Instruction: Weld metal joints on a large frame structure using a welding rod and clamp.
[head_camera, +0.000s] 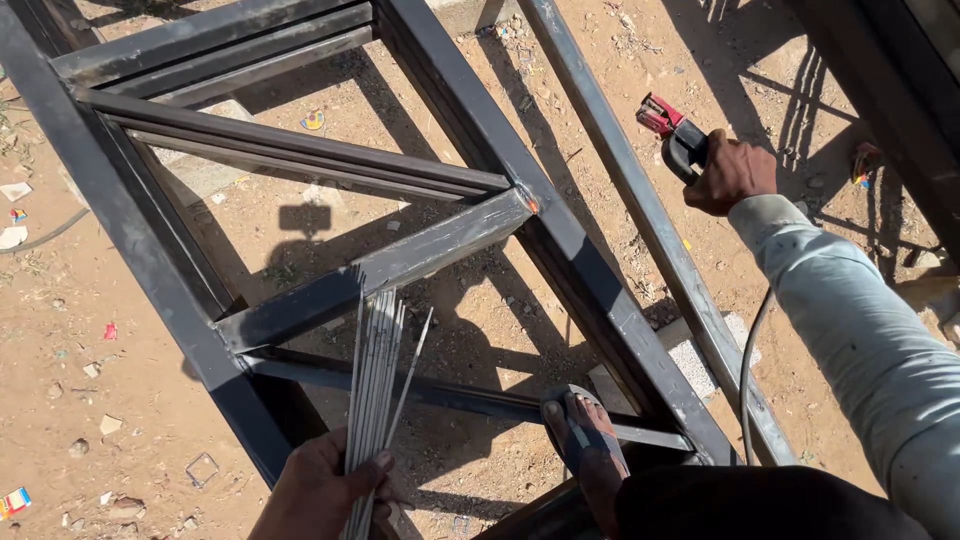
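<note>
A bundle of thin grey welding rods (374, 385) is held in the left hand (325, 487), with the thumb closed over it; one rod is leaning a little apart to the right. The rods are pointed up and away from this hand, across a diagonal bar of the black steel frame (440, 245). Just to the right of the left hand, a foot in a sandal (588, 452) is placed on a lower bar. Well apart, up and to the right, a red and black electrode holder (675, 135) is gripped firmly by the right hand (730, 172), beyond a long steel tube (650, 215). A dark cable (750, 370) is seen below the grey sleeve (860, 340). Sandy ground (80, 340) is lying under everything.
</note>
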